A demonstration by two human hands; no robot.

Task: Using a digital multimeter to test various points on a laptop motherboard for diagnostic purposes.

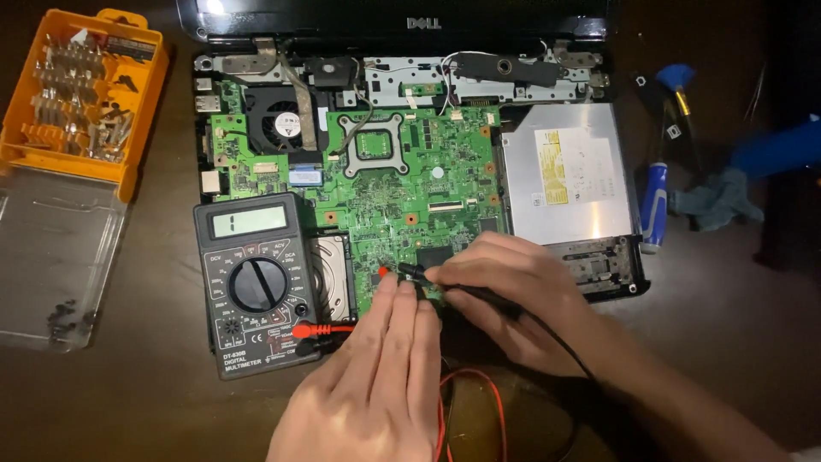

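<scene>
Fingers point(445, 275) of the right hand point(513, 295) clamped on a black probe point(462, 288), tip down on the green circuit board point(385, 184). Fingers point(389, 295) of the left hand point(376, 385) pinched together on a red probe point(384, 271), tip touching the same board just beside the black one. Board seated in an opened laptop point(410, 154) at the middle of the tabletop's point(727, 325) far edge. Black multimeter point(256, 282) lying against the laptop's near left corner, red and black leads plugged in at its lower right. Orange bit case point(81, 94) at the far left corner, clear lid point(51, 257) folded open toward the near edge. Blue-handled screwdriver point(654, 205) beside the laptop toward the right edge.
</scene>
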